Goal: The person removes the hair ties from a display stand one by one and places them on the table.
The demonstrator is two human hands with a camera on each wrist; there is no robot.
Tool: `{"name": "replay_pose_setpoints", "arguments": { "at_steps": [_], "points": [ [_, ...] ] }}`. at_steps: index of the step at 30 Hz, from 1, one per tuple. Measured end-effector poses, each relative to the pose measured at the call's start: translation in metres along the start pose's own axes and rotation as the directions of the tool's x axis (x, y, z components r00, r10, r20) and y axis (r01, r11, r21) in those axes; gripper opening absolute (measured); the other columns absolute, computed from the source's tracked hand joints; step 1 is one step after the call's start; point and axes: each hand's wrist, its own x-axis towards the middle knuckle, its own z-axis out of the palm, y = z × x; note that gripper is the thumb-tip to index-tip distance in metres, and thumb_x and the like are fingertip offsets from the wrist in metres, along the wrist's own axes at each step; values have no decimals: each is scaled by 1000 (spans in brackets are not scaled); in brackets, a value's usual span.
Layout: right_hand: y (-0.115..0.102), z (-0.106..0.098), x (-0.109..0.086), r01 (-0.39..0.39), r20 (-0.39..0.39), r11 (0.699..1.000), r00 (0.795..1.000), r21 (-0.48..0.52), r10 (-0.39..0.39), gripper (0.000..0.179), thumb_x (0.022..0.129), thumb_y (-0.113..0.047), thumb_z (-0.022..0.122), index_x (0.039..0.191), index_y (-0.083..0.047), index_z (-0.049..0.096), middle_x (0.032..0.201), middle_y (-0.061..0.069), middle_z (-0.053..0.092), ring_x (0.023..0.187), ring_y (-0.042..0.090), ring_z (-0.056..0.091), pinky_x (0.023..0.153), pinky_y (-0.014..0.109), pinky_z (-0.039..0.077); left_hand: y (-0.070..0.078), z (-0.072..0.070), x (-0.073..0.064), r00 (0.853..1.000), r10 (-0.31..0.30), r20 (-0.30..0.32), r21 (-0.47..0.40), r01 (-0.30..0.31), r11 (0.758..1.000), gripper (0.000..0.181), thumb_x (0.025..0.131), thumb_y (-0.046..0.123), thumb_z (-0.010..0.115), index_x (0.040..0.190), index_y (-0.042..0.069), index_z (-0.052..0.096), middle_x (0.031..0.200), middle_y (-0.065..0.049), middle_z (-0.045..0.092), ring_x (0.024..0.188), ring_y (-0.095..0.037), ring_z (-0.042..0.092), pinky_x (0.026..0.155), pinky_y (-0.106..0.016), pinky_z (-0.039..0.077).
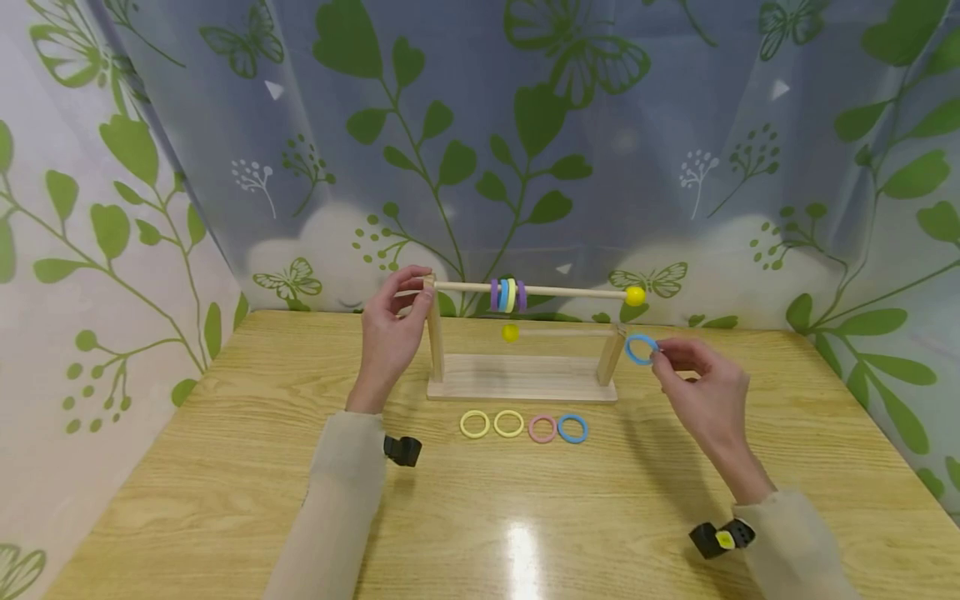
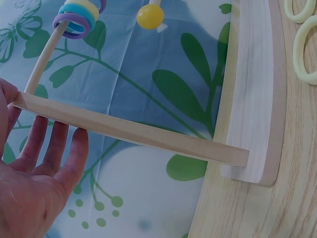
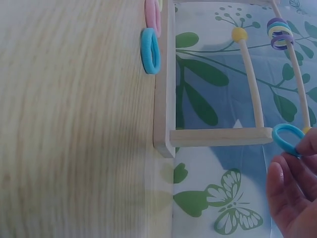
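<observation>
The head view is fairly bright and mostly crisp. White glare streaks the table (image 1: 225,500) near the bottom edge, and a soft shadow falls on it below and left of the right hand (image 1: 705,400). The blue curtain (image 1: 465,158) looks dimmer. Both wrist views are duller, hazy and low in contrast; in the left one the wooden base (image 2: 255,89) appears bowed.
</observation>
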Motion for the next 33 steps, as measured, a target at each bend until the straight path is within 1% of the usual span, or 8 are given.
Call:
{"name": "replay_pose_setpoints", "arguments": {
  "at_steps": [2,5,7,10,18,24,27,33],
  "points": [
    [0,-1,-2,-4,18,1000,1000,-12,4,10,91,-9,74,100,-5,78,81,-25,69,70,-12,63,57,9,52,0,0,0,1000,0,0,2,0,1000,29,101,6,60,129,-3,63,113,-19,63,98,-15,66,79,-16,57],
    [0,-2,-6,-10,61,999,998,-41,13,12,92,-11,75,103,-6,77,85,-6,76,71,-14,62,57,10,53,0,0,0,1000,-1,-1,6,1,1000,29,102,6,60,129,-3,64,113,-19,63,98,-15,66,79,-16,57],
    [0,-3,-9,-8,85,999,996,-52,13,14,92,-12,74,104,-6,77,88,6,78,72,-15,62,58,10,53,0,0,-1,1000,0,0,7,0,1000,29,102,6,60,129,-2,64,114,-20,64,98,-17,66,79,-17,57],
    [1,-5,-13,5,111,998,994,-56,1,15,92,-11,74,106,-5,77,90,16,78,72,-17,61,58,9,52,1,0,-1,1000,-5,0,10,5,1000,29,102,7,60,129,-1,64,114,-20,64,100,-19,67,79,-16,57],
    [4,-6,-20,39,150,997,988,-72,-28,14,91,-8,75,104,-5,77,89,14,78,72,-18,60,59,7,51,1,0,-1,1000,-6,1,3,6,1000,28,102,7,60,129,0,64,115,-20,63,107,-32,67,79,-15,56],
    [7,-7,-24,22,213,995,977,-95,-1,12,92,-12,74,104,-7,77,89,12,78,72,-15,61,59,10,53,1,0,0,1000,-2,4,1,2,1000,28,102,7,60,129,1,65,117,-22,63,108,-37,67,79,-16,56],
    [9,-7,-28,8,245,995,969,-103,18,12,93,-12,74,104,-8,77,90,12,79,72,-14,61,60,10,53,1,0,0,1000,-4,4,-4,4,1000,28,101,7,61,128,1,65,116,-23,63,107,-35,67,78,-15,56],
    [13,-6,-32,-2,289,995,957,-103,32,12,91,-10,75,102,-7,77,89,12,79,71,-12,62,57,13,53,2,0,-1,1000,-3,-5,-2,3,1000,27,101,5,61,127,0,65,116,-23,64,101,-23,66,76,-13,55]
  ]
}}
